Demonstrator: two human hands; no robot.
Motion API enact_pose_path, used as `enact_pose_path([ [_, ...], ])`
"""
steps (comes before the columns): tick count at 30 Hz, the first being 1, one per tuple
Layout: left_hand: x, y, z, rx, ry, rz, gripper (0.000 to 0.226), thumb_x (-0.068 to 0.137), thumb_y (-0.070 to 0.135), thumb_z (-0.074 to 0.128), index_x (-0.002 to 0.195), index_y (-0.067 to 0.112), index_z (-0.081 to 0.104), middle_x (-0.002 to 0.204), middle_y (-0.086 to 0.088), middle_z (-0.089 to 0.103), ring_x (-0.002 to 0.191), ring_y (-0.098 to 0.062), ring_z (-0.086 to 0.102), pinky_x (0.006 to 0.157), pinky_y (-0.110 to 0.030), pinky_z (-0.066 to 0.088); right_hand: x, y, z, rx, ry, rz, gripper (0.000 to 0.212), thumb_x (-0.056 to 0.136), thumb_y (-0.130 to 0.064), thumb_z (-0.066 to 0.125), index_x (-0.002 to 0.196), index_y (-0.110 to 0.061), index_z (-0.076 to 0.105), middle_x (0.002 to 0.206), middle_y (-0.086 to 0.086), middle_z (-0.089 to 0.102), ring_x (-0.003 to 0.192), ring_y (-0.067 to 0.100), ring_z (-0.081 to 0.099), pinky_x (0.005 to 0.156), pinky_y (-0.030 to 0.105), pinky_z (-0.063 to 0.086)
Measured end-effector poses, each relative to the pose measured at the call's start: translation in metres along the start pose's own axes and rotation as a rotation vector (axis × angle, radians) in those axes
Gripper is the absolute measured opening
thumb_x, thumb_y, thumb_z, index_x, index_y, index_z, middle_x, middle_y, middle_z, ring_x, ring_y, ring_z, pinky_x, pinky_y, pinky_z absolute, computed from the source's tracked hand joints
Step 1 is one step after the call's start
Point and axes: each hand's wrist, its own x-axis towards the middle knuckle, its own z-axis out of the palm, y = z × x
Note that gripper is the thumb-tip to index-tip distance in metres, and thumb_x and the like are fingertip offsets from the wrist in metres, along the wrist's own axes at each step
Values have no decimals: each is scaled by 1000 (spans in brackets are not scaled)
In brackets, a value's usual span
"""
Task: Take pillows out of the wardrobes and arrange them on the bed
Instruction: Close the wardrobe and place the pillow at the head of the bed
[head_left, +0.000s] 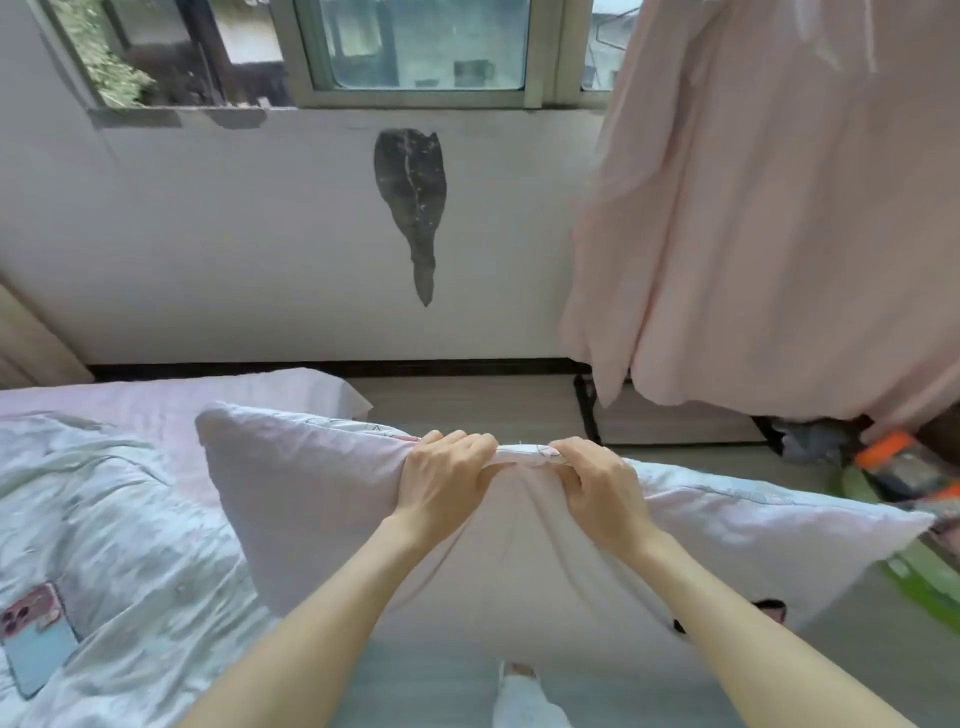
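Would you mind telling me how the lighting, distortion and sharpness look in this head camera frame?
Head view: soft daylight from the window, no hard shadows or glare; wide-angle bending curves the window frame and the skirting line; the left hand and right hand gripping the pillow are fairly sharp, while the pink curtain and the phone near the edges look softer.

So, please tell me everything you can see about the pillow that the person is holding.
The pillow is large, soft and pale pink-white, in a cloth cover with a faint printed pattern near its top edge. It hangs in the air, long side across, beside the bed. The left hand and the right hand pinch the middle of its top edge, close together, so the cloth bunches and folds below them. Its lower edge is hidden.
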Motion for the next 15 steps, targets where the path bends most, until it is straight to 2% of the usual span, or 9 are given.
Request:
enact_pose_path([
  [3, 49, -39, 24, 73, 54, -37, 62, 98, 43, 19, 55, 12, 50, 45, 1, 50, 42, -21, 47, 43, -23, 36, 76, 27, 26, 42, -30, -108, 16, 74, 5, 59, 87, -2, 66, 73, 10, 67, 60, 30, 61, 53, 37, 50],
  [6, 96, -86, 39, 171, 61, -100, 43, 92, 29, 38, 56, 12, 53, 47, 1, 51, 45, -22, 49, 43, -25, 37, 154, 43, 56, 48, -43, -242, 12, 82, -8, 54, 85, -3, 65, 71, 7, 65, 59, 28, 59, 54, 33, 44],
  [9, 130, -132, 51, 277, 47, -198, 27, 82, 19, 45, 58, 13, 55, 51, 0, 51, 48, -22, 50, 49, -29, 34, 221, 53, 88, 76, -49, -334, 25, 89, -25, 45, 92, -8, 64, 82, 3, 66, 73, 24, 60, 66, 29, 38],
  [12, 160, -182, 68, 368, 73, -272, 22, 82, 17, 53, 60, 13, 56, 54, -1, 52, 52, -22, 50, 54, -30, 34, 279, 64, 125, 100, -39, -390, 27, 87, -30, 50, 110, -16, 54, 94, 3, 66, 90, 19, 56, 79, 31, 38],
  [15, 185, -238, 87, 416, 104, -317, 27, 85, 21, 49, 61, 13, 57, 56, -2, 52, 54, -23, 52, 57, -30, 31, 343, 81, 169, 16, -61, -392, 35, 82, -28, 61, 114, -17, 52, 98, 3, 66, 93, 22, 58, 84, 35, 40],
])
